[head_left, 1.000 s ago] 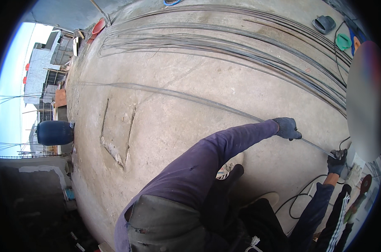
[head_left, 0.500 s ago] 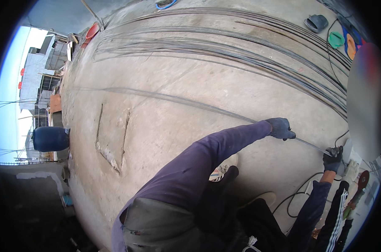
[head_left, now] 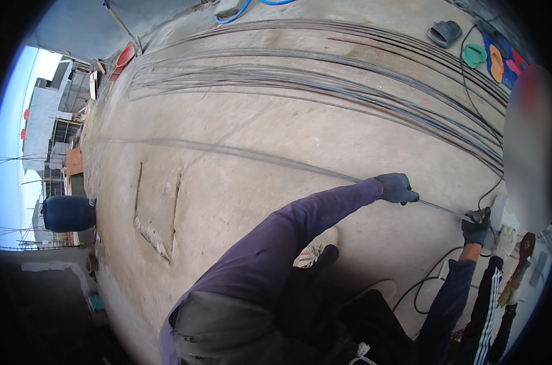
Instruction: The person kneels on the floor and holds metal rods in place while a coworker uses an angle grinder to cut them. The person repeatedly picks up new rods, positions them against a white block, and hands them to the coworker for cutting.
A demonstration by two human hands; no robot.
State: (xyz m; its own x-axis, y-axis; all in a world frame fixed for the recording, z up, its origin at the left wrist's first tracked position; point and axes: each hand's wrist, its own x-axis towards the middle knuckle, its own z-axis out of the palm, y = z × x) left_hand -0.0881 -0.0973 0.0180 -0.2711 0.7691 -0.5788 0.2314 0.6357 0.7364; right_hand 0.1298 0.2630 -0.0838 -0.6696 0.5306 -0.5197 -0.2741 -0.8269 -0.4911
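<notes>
A bundle of thin steel rods (head_left: 276, 160) stretches from the far left across the concrete floor to my hands. My left hand (head_left: 399, 188), in a dark grey glove, is closed around the rods, the purple-sleeved arm reaching out to the right. Farther right, my right hand (head_left: 475, 226), in a blackish glove, is wrapped round the rods near their end. A short straight length shows between the two hands. Right beside my right hand is another person's white-gloved hand (head_left: 505, 241), near a tool with a reddish-brown disc (head_left: 527, 244).
Long loose steel rods (head_left: 349, 84) lie along the far side of the floor. A black cable (head_left: 417, 298) loops near my right forearm. Slippers (head_left: 474, 55) and a dark clog (head_left: 444, 34) lie at the far right. A blue barrel (head_left: 69, 213) stands at the left; a blurred grey shape (head_left: 528, 164) covers the right edge.
The view has shifted slightly, so the floor sits a little lower and farther left. Both hands keep their hold on the steel rods, with hardly any movement between them.
</notes>
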